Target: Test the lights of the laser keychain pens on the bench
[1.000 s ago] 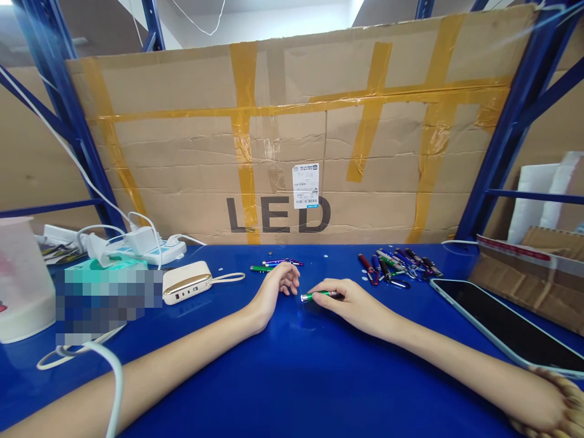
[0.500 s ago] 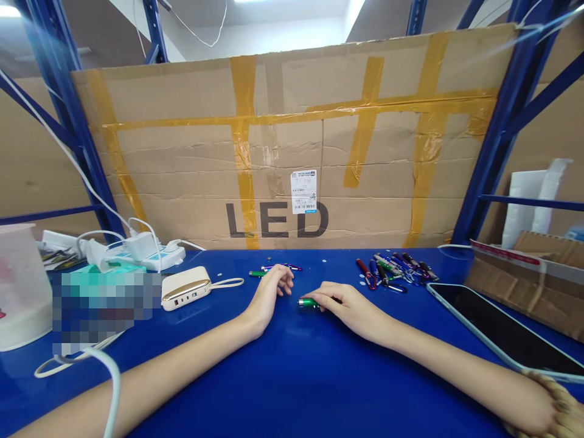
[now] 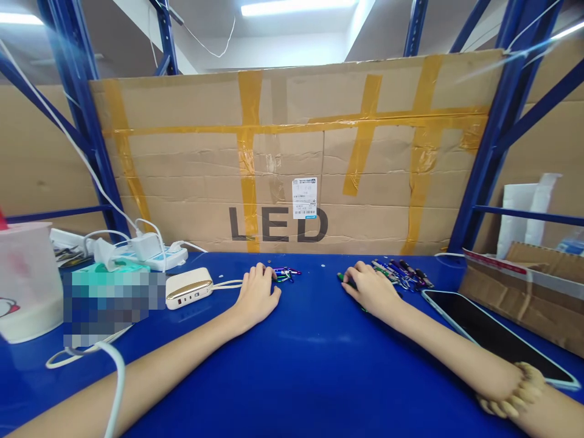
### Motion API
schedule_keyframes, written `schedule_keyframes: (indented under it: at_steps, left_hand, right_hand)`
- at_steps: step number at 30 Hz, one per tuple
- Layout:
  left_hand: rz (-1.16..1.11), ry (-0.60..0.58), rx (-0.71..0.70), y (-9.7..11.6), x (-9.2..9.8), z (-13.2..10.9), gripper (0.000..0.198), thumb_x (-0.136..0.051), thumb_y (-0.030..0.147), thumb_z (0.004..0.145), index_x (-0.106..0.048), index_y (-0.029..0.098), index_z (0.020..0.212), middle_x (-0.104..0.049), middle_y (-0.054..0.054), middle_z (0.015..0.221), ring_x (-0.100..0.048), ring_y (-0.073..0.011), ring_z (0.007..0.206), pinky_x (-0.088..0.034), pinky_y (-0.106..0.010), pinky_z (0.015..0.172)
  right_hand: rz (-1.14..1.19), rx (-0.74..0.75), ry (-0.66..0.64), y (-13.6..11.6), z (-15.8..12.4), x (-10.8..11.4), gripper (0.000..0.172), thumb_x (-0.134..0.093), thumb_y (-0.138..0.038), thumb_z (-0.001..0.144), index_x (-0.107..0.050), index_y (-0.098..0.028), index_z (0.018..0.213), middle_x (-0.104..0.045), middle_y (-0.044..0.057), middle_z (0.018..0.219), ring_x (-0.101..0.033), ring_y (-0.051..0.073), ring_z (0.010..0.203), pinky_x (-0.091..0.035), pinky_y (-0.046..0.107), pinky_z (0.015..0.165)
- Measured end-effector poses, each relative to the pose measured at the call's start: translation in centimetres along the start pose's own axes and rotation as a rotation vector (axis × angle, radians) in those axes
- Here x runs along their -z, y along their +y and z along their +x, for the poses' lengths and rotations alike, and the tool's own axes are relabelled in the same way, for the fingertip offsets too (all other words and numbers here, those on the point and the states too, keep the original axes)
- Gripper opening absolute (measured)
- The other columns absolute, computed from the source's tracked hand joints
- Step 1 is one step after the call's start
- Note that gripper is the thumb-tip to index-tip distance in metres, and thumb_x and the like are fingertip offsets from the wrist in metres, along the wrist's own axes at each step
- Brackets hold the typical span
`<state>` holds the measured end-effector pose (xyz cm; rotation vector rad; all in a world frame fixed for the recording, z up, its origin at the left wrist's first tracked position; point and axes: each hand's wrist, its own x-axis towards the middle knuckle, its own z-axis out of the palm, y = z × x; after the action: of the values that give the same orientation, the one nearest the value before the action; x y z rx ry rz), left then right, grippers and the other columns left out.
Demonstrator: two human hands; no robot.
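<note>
My left hand (image 3: 258, 295) lies palm down over the table, thumb apart from the fingers. Beyond its fingertips are small keychain flashlights (image 3: 287, 275) in purple, blue and green with metal clips, partly hidden by the fingers; whether the hand touches them I cannot tell. My right hand (image 3: 370, 291) is curled over a green keychain flashlight (image 3: 340, 277), its end showing past the fingers and the rest mostly covered. Right beside that hand lies a pile of similar flashlights (image 3: 401, 274) with carabiner clips, partly hidden behind it.
A white power bank (image 3: 189, 288) with a strap, a power strip (image 3: 173, 258) and a plastic cup (image 3: 30, 280) stand left. To the right are a phone (image 3: 497, 340) and an open cardboard box (image 3: 524, 292). A large cardboard sheet (image 3: 205, 164) closes off the back.
My right hand has moved right with the green flashlight, to the pile. My left hand has shifted left, turned palm down and spread its thumb. The camera view has tilted up slightly.
</note>
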<state>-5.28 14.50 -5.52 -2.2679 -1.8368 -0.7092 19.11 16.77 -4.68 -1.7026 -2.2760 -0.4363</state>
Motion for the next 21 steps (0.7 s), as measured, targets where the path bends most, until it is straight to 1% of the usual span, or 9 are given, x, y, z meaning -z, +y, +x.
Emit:
schedule_keyframes:
  at_steps: [3,5,6,8,10,13,15,18,21]
  left_hand:
    - [0.018,-0.041,-0.026,0.2,0.0,-0.1,0.018,-0.036,0.02,0.077,-0.049,0.017,0.09,-0.046,-0.008,0.093,-0.044,-0.0233,0.09,-0.035,-0.04,0.079]
    - [0.021,-0.029,-0.021,0.5,0.1,-0.3,0.018,-0.037,0.019,0.077,-0.048,0.017,0.09,-0.046,-0.008,0.093,-0.043,-0.0235,0.091,-0.036,-0.039,0.079]
    - [0.029,-0.008,-0.016,0.5,0.2,-0.3,0.018,-0.038,0.018,0.076,-0.048,0.016,0.09,-0.046,-0.009,0.095,-0.043,-0.0238,0.093,-0.036,-0.039,0.079]
    - [0.05,0.025,-0.02,0.6,0.3,-0.4,0.021,-0.039,0.018,0.075,-0.048,0.016,0.094,-0.045,-0.01,0.1,-0.041,-0.0247,0.095,-0.036,-0.039,0.081]
    - [0.055,0.026,-0.023,0.7,0.3,-0.5,0.022,-0.039,0.019,0.075,-0.048,0.015,0.095,-0.045,-0.011,0.101,-0.041,-0.0252,0.096,-0.035,-0.04,0.082]
    - [0.02,-0.014,-0.022,0.6,0.3,-0.4,0.02,-0.039,0.021,0.076,-0.049,0.015,0.093,-0.046,-0.011,0.1,-0.042,-0.0252,0.096,-0.036,-0.041,0.083]
    - [0.002,-0.041,-0.047,0.6,0.3,-0.4,0.019,-0.039,0.021,0.076,-0.049,0.015,0.092,-0.047,-0.011,0.1,-0.042,-0.0254,0.096,-0.036,-0.042,0.083]
    - [-0.021,-0.072,-0.129,0.6,0.5,-0.3,0.019,-0.039,0.02,0.077,-0.048,0.016,0.093,-0.048,-0.01,0.101,-0.043,-0.0251,0.097,-0.037,-0.042,0.084]
    - [-0.079,-0.088,-0.223,0.7,0.7,-0.3,0.017,-0.039,0.018,0.078,-0.049,0.018,0.092,-0.049,-0.008,0.1,-0.045,-0.0228,0.096,-0.037,-0.041,0.086]
  right_hand:
    - [-0.136,-0.074,0.012,0.6,0.0,-0.4,0.026,-0.04,-0.023,0.084,-0.06,-0.012,0.095,-0.05,0.017,0.105,-0.05,0.027,0.096,-0.037,0.037,0.078]
    - [-0.167,-0.091,0.023,0.6,-0.1,-0.4,0.029,-0.038,-0.023,0.084,-0.06,-0.009,0.098,-0.049,0.02,0.108,-0.049,0.029,0.099,-0.037,0.039,0.079]
    - [-0.154,-0.075,0.045,0.4,-0.2,-0.4,0.029,-0.038,-0.021,0.084,-0.059,-0.01,0.1,-0.049,0.02,0.109,-0.049,0.029,0.099,-0.038,0.039,0.079]
    - [-0.06,-0.015,0.096,-0.2,-0.3,-0.3,0.031,-0.041,-0.021,0.081,-0.058,-0.014,0.106,-0.049,0.017,0.111,-0.049,0.027,0.099,-0.039,0.04,0.08]
    - [0.121,0.079,0.106,-1.2,-0.6,-0.2,0.03,-0.043,-0.023,0.08,-0.058,-0.019,0.106,-0.051,0.012,0.109,-0.05,0.024,0.097,-0.04,0.039,0.081]
    - [0.477,0.19,0.007,-3.1,-1.2,0.3,0.026,-0.042,-0.027,0.08,-0.061,-0.021,0.097,-0.055,0.007,0.1,-0.055,0.017,0.087,-0.044,0.031,0.075]
    - [0.614,0.229,-0.062,-4.2,-1.7,0.7,0.024,-0.042,-0.029,0.081,-0.061,-0.021,0.093,-0.058,0.005,0.092,-0.056,0.015,0.08,-0.045,0.029,0.071]
    - [0.659,0.304,-0.119,-5.1,-2.3,1.4,0.024,-0.042,-0.03,0.082,-0.06,-0.022,0.094,-0.059,0.003,0.086,-0.055,0.014,0.074,-0.044,0.027,0.065]
    - [0.645,0.377,-0.166,-5.0,-2.5,1.9,0.023,-0.042,-0.031,0.082,-0.061,-0.023,0.092,-0.06,0.003,0.084,-0.054,0.013,0.07,-0.043,0.025,0.061]
